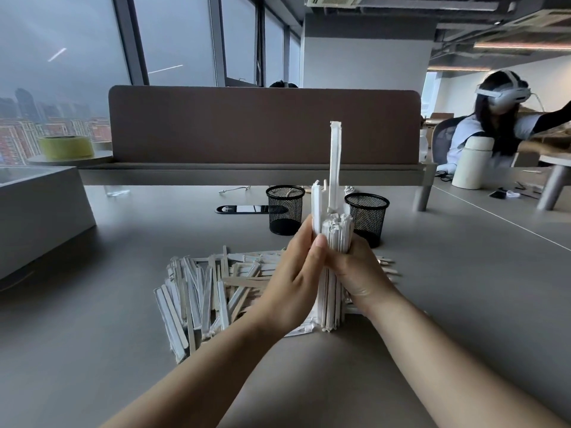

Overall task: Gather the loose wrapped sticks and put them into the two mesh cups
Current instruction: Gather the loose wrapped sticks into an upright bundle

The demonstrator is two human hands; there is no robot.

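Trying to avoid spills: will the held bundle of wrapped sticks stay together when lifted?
Probably not fully: one stick pokes high above the bundle, so sticks may slide. Likely stiff: they stand straight between left hand and right hand.

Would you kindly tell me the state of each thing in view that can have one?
bundle of wrapped sticks, upright, one stick poking above the rest
left hand, grips the bundle
right hand, grips the bundle
pile of loose sticks, lying flat, not yet gathered
left mesh cup, upright, contents unclear
right mesh cup, upright, contents unclear
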